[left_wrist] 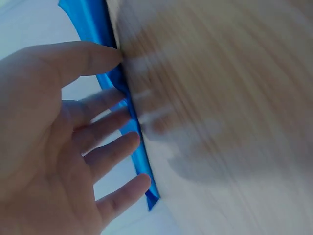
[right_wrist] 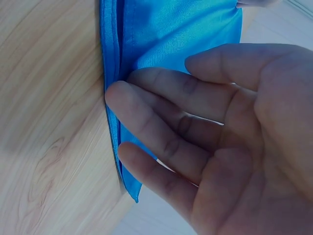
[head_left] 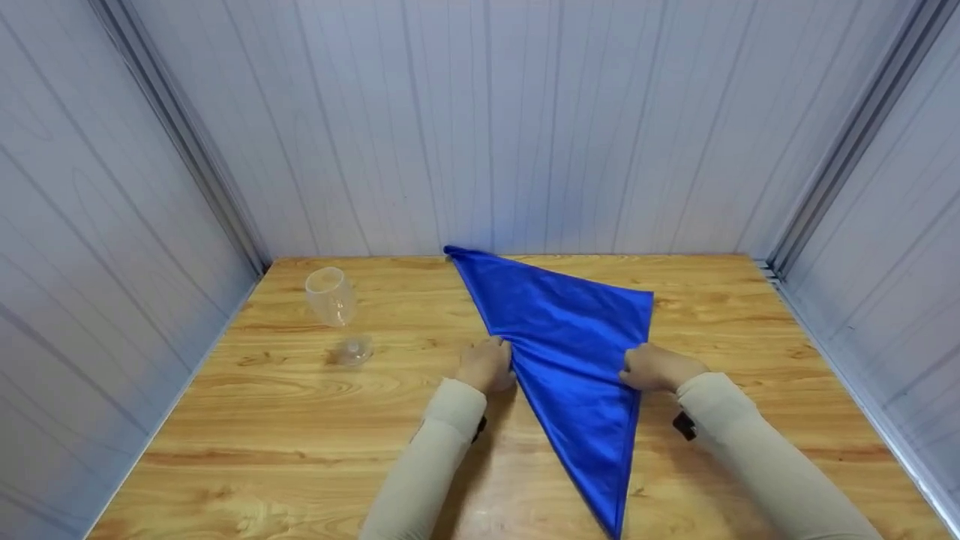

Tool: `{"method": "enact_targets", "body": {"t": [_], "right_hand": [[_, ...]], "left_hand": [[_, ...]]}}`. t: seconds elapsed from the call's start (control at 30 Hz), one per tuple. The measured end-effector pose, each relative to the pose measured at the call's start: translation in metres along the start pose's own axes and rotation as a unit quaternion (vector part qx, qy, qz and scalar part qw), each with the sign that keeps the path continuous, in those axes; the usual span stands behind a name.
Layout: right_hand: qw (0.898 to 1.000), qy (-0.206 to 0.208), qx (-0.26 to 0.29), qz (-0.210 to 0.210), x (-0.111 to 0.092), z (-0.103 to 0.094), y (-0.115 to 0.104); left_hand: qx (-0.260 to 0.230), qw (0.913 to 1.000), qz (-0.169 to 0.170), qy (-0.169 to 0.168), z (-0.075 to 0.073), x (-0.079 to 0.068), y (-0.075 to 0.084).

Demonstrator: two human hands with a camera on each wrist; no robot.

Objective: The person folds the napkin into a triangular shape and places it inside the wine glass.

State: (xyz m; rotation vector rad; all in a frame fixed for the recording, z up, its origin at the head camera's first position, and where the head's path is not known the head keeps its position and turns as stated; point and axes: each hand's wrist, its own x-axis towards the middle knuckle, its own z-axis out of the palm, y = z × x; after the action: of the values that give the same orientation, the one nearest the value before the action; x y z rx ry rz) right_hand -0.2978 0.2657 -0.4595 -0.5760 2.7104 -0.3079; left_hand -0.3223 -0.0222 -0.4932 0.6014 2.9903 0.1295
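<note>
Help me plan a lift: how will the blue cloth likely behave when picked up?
The cloth probably flops, since it creases between the left hand and right hand. It looks shiny, so may slip. Its thin edges suggest it's light.

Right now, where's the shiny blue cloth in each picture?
Head: the shiny blue cloth, mostly right of centre.
Left wrist: a strip slanting from top left to bottom middle, partly behind the left hand.
Right wrist: from top middle, tapering down left of centre, partly behind the right hand.
Shared landmark: the wood-grain tabletop.
</note>
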Motion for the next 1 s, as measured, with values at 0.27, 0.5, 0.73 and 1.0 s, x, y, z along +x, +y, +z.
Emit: {"method": "enact_targets", "body": {"t": [0.27,0.5,0.73,1.0], "right_hand": [[0.999,0.012,-0.044,-0.017,0.002,0.002,-0.004],[1.0,0.024,-0.004,-0.014,0.007,-0.002,0.009],[0.996,0.077,0.024,-0.024,0.02,0.004,0.037],[0.989,0.092,0.104,0.046,0.03,0.013,0.063]], "left_hand": [[0.043,0.9943,0.049,0.085,0.01,-0.012,0.034],[0.137,0.989,0.023,0.051,0.015,-0.025,0.056],[0.185,0.98,0.029,0.068,0.023,-0.03,0.061],[0.191,0.9792,0.038,0.057,0.02,-0.028,0.062]]}}
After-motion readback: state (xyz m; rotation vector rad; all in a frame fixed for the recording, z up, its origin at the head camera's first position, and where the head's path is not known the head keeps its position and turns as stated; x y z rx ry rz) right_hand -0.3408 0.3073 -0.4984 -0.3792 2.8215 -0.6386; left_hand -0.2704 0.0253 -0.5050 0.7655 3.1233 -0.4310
